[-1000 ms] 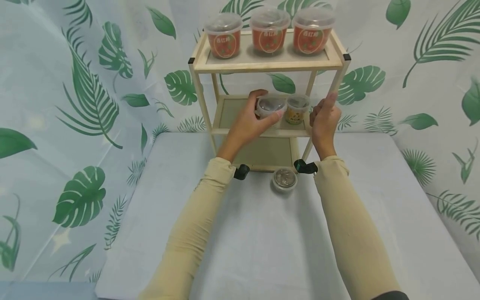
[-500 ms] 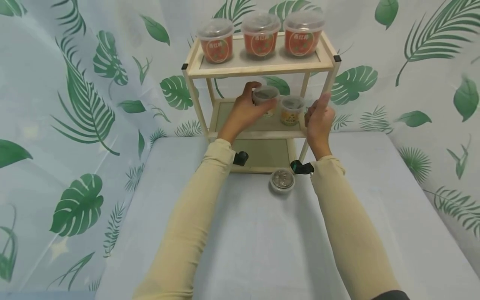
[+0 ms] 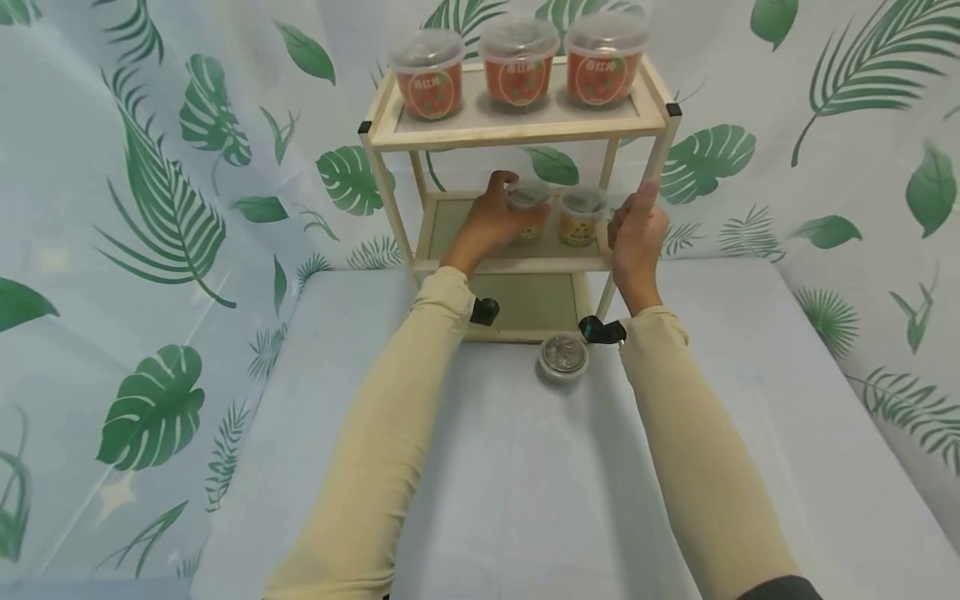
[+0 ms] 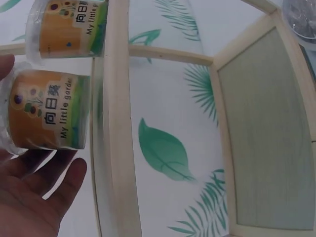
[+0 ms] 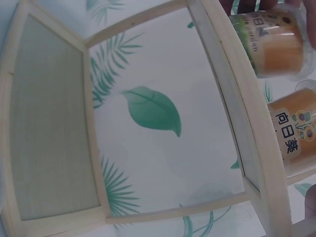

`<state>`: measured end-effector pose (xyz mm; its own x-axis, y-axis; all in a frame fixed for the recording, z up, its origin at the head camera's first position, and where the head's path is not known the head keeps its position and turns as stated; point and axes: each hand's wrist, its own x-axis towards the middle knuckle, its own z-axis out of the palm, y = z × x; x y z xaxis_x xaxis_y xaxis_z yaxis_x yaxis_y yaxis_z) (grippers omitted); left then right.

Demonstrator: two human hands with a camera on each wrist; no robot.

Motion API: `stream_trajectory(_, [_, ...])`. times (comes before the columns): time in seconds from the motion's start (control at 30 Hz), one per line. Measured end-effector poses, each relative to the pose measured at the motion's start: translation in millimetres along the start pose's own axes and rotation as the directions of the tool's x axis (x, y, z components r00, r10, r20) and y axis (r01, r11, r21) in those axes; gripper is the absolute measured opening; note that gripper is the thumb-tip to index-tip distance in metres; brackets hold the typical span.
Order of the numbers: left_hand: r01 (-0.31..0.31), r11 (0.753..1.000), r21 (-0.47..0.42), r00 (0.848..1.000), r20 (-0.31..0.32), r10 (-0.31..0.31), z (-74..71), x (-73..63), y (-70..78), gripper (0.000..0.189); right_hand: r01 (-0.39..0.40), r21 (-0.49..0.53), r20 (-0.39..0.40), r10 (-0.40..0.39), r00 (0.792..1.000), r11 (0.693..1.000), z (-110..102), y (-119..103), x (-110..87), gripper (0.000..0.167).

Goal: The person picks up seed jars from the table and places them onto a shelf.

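In the head view my left hand (image 3: 491,221) holds a lidded clear plastic cup (image 3: 527,197) over the middle shelf (image 3: 487,265). Its orange sunflower label (image 4: 47,111) faces the left wrist camera, where fingers curl around the lid end. I cannot tell whether the base touches the shelf. A second, matching cup (image 3: 581,218) stands just to its right. My right hand (image 3: 640,242) grips the right front post (image 3: 657,154) of the wooden rack; only bits of its fingers show in the right wrist view.
Three red-labelled lidded tubs (image 3: 522,71) stand on the top shelf (image 3: 517,133). A round clear container (image 3: 563,357) with dark contents sits on the white tabletop (image 3: 495,467), before the bottom shelf (image 3: 532,304). A leaf-patterned curtain (image 3: 172,208) hangs behind.
My left hand has moved the held cup leftward, away from the second cup, then slightly lower over the shelf. The right hand keeps its grip on the post. The head view has shifted slightly.
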<state>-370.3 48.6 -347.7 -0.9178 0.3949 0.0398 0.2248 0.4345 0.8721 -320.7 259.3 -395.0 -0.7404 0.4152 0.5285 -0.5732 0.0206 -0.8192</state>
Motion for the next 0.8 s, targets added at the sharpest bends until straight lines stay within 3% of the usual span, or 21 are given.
stream_trajectory(0.2, [0.033, 0.999, -0.005, 0.999, 0.016, -0.033, 4.0, -0.1, -1.0, 0.084, 0.01, -0.031, 0.003, -0.01, 1.0, 0.999, -1.9, 0.8, -0.6, 0.057])
stream_trajectory(0.8, [0.022, 1.0, 0.011, 1.0, -0.007, -0.022, 12.1, -0.1, -8.9, 0.081, -0.001, -0.069, -0.001, 0.001, 1.0, 0.998, -0.8, -2.6, -0.7, 0.058])
